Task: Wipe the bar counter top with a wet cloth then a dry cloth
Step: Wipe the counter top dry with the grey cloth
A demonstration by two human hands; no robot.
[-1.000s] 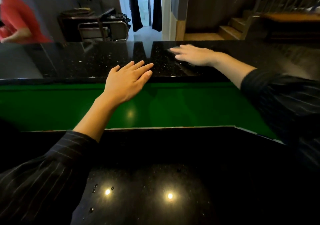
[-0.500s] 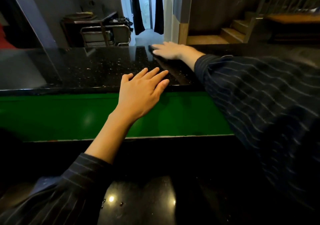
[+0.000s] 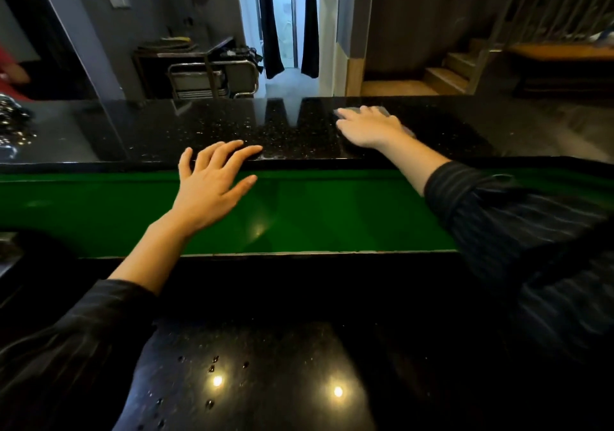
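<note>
The raised bar counter top (image 3: 199,128) is black speckled stone and runs across the view. My right hand (image 3: 368,126) lies flat on it right of centre, pressing down a greyish cloth (image 3: 385,110) whose edges peek out past the fingers and near the wrist. Most of the cloth is hidden under the palm. My left hand (image 3: 212,178) rests with spread fingers on the near edge of the counter top, holding nothing.
Below the counter top is a green panel (image 3: 332,211), then a lower black counter (image 3: 265,364) with water drops. Shiny metal items (image 3: 13,121) sit at the far left. A trolley (image 3: 212,78), a doorway and steps stand behind the bar. A person in red (image 3: 10,75) is at the left.
My right hand with the cloth has slid from the far edge of the counter top toward the right and nearer. My left hand stays on the near edge.
</note>
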